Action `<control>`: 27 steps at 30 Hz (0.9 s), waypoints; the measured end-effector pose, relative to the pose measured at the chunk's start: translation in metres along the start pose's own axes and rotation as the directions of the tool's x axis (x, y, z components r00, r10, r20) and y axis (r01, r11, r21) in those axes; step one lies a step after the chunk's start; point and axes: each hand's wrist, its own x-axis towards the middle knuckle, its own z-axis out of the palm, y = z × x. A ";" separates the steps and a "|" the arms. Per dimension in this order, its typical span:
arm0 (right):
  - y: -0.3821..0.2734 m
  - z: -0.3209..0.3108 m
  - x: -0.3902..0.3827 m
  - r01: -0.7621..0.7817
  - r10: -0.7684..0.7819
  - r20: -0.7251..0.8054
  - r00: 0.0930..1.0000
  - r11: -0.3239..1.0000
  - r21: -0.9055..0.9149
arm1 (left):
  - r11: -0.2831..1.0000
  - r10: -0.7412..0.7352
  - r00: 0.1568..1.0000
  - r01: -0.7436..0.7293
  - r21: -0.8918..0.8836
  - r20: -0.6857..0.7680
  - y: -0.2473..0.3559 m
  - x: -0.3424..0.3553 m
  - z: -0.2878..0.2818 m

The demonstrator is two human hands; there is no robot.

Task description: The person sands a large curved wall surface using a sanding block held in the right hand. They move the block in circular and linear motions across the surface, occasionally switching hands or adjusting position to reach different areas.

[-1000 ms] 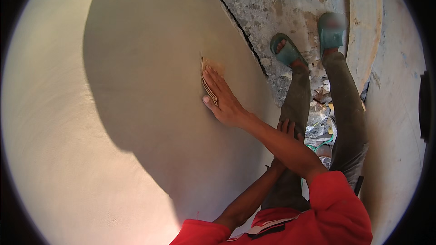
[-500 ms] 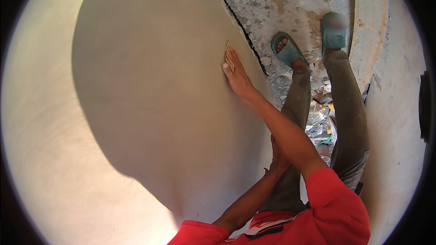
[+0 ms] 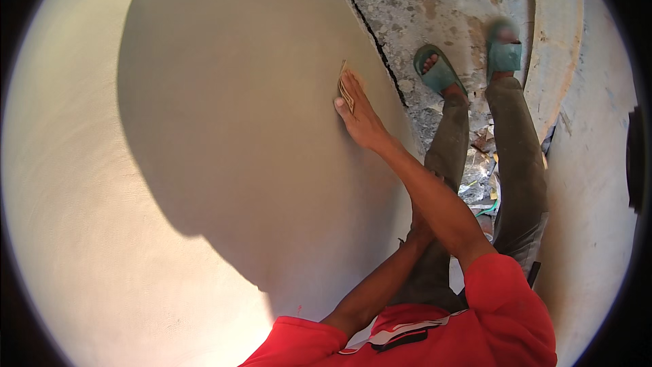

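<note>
At one o'clock our right hand (image 3: 363,119) grips a sheet (image 3: 342,88), fingers straight to flatten it against the wall (image 3: 238,136); our left hand's (image 3: 417,223) grip we can't tell.

This looks like a building site or a place under repair. A bare, pale wall (image 3: 204,129) fills the left of the frame, and a dark, ragged gap (image 3: 372,30) parts it from the rough, stained concrete floor (image 3: 407,20) at upper right. Broken rubble (image 3: 479,170) (mixed with scraps too small to name) lies right of centre, below a scuffed, pale strip (image 3: 553,41).
</note>
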 end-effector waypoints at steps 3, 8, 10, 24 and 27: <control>-0.059 0.010 -0.002 0.142 -0.141 0.021 0.990 0.989 -0.036 | 0.989 -0.009 1.000 0.009 0.151 -0.004 0.004 0.005 0.006; -0.072 0.029 -0.121 0.250 -0.224 0.230 0.947 0.964 -0.092 | 0.941 -0.141 0.987 0.111 0.320 0.074 0.016 0.015 0.001; -0.044 0.032 -0.107 0.128 -0.121 0.154 0.981 0.991 -0.038 | 0.941 -0.152 0.988 0.135 0.310 0.033 0.020 0.014 0.003; -0.051 0.028 -0.051 0.143 -0.142 0.011 0.990 0.990 -0.017 | 0.967 0.018 0.997 0.001 0.255 -0.071 0.006 0.004 0.010; -0.103 0.023 -0.017 0.294 -0.293 0.033 0.956 0.955 -0.042 | 0.961 0.022 0.996 0.001 0.275 -0.081 0.007 0.011 0.017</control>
